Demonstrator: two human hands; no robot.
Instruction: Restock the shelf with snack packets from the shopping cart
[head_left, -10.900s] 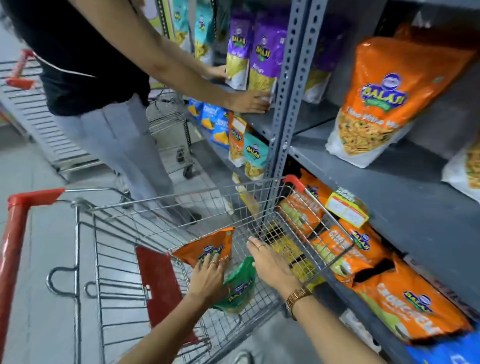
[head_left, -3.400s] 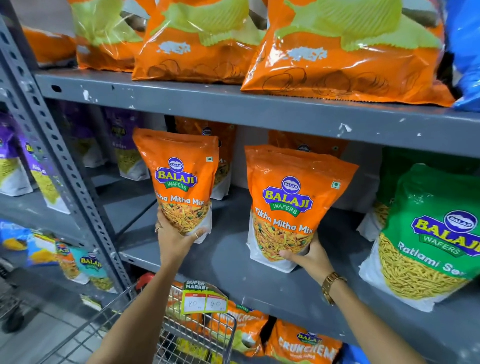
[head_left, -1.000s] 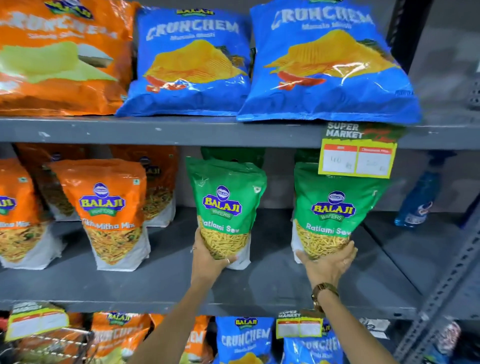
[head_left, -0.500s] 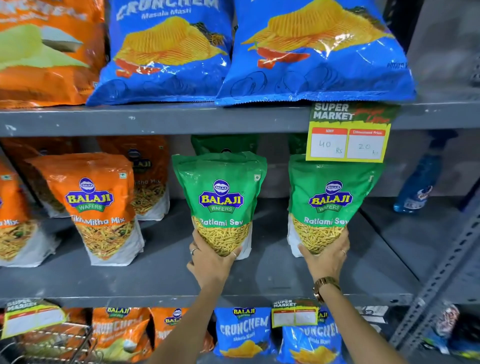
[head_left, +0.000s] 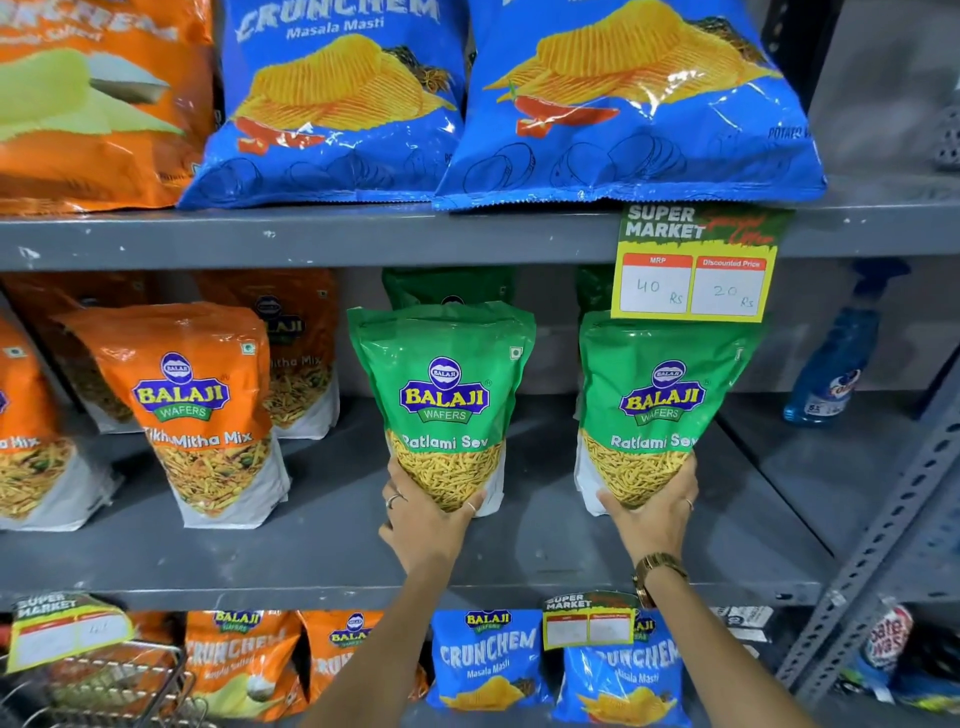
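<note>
Two green Ratlami Sev packets stand upright on the grey middle shelf (head_left: 322, 551). My left hand (head_left: 426, 525) cups the bottom of the left green packet (head_left: 444, 384). My right hand (head_left: 654, 514), with a watch on its wrist, cups the bottom of the right green packet (head_left: 660, 395). More green packets stand behind them, mostly hidden. A corner of the wire shopping cart (head_left: 109, 686) shows at the bottom left.
Orange Tikha Mitha Mix packets (head_left: 192, 405) stand to the left on the same shelf. Blue Crunchem bags (head_left: 623, 104) lie on the shelf above, with a price tag (head_left: 693, 275) hanging from its edge. A blue spray bottle (head_left: 836, 364) stands at the right, near a grey upright post (head_left: 893, 540).
Both hands have stayed on the bottoms of the two green packets. The packets have settled slightly further back and more upright on the shelf, and the view has drifted a little.
</note>
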